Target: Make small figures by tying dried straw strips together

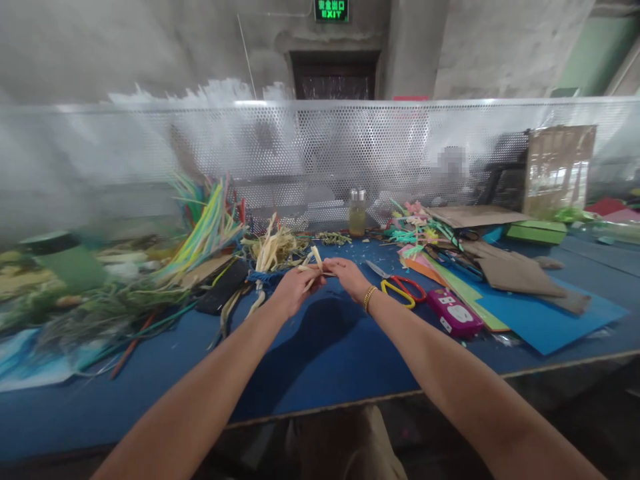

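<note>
My left hand (299, 288) and my right hand (345, 275) meet above the middle of the blue table. Pale straw-coloured strips, which look like raffia, (317, 256) stick up and out between the fingers of both hands. The fingers are closed in a pinch; exactly how the strips run inside them is hidden. Just behind my left hand lies a loose heap of the same pale strips (274, 250) with blue strands (265, 276) under it. Beside my right wrist lie scissors (400, 288) with red and yellow handles.
To the right are a purple case (454, 312), blue paper (545, 323) and brown cardboard pieces (520, 270). A glass bottle (357, 217) stands by the perforated metal screen (345, 147). Left are colourful thin sticks (207, 223), a black pouch-like item (223, 287) and a green cylinder (65, 260).
</note>
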A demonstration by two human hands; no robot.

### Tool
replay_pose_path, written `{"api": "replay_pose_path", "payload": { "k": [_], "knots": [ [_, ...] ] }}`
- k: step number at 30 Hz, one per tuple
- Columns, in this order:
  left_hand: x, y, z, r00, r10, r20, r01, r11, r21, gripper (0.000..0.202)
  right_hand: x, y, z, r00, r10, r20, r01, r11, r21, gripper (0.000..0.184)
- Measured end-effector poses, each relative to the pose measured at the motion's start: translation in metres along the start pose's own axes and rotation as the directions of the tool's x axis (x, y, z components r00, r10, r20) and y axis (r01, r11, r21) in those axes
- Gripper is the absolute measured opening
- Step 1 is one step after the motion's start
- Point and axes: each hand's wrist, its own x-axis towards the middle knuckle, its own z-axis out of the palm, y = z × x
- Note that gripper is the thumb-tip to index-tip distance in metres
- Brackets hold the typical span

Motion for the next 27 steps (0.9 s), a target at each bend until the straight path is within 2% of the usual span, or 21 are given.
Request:
{"api": "replay_pose_path", "payload": {
  "k": [3, 5, 9, 14, 16, 18, 20, 22, 25, 27],
  "knots": [
    [0.001, 0.001, -0.002, 0.998, 0.039, -0.039, -0.039, 0.999, -0.006, 0.009, -0.001, -0.001, 0.003, 0.995, -0.009, 0.095, 0.002, 0.997, 0.076, 0.024],
    [0.001, 0.002, -0.003, 1.000, 0.022, -0.020, -0.023, 0.999, -0.025, 0.015, -0.001, -0.002, 0.003, 0.992, -0.018, 0.124, 0.005, 0.994, 0.109, 0.021],
    [-0.001, 0.003, -0.003, 0.998, -0.015, 0.057, 0.024, 0.989, -0.149, 0.022, -0.002, -0.005, 0.000, 0.999, 0.033, 0.042, -0.041, 0.978, 0.204, 0.020],
    [-0.002, 0.004, -0.001, 0.997, -0.013, 0.072, 0.033, 0.959, -0.281, 0.025, -0.005, -0.010, -0.002, 0.984, 0.176, 0.042, -0.181, 0.945, 0.272, 0.025],
    [-0.002, 0.005, 0.000, 0.997, 0.006, 0.076, 0.017, 0.951, -0.308, 0.028, -0.006, -0.011, 0.000, 0.988, 0.153, 0.037, -0.157, 0.951, 0.268, 0.025],
    [-0.002, 0.005, 0.000, 0.996, 0.029, 0.081, -0.002, 0.949, -0.315, 0.030, -0.007, -0.011, 0.002, 0.996, 0.074, 0.044, -0.082, 0.966, 0.243, 0.021],
    [-0.002, 0.005, 0.000, 0.995, 0.049, 0.082, -0.025, 0.961, -0.274, 0.032, -0.007, -0.010, 0.003, 0.999, -0.001, 0.052, -0.010, 0.975, 0.220, 0.021],
    [-0.001, 0.003, -0.001, 0.995, 0.077, 0.068, -0.063, 0.980, -0.188, 0.032, -0.006, -0.011, 0.003, 0.999, -0.018, 0.031, 0.010, 0.974, 0.226, 0.026],
    [0.002, -0.003, -0.003, 0.990, 0.142, 0.015, -0.142, 0.990, -0.016, 0.032, -0.004, -0.012, -0.001, 0.998, 0.054, -0.013, -0.047, 0.952, 0.301, 0.031],
    [0.005, -0.007, -0.004, 0.976, 0.217, -0.024, -0.214, 0.974, 0.077, 0.037, -0.004, -0.013, -0.002, 0.993, 0.118, 0.004, -0.111, 0.922, 0.370, 0.032]
  ]
}}
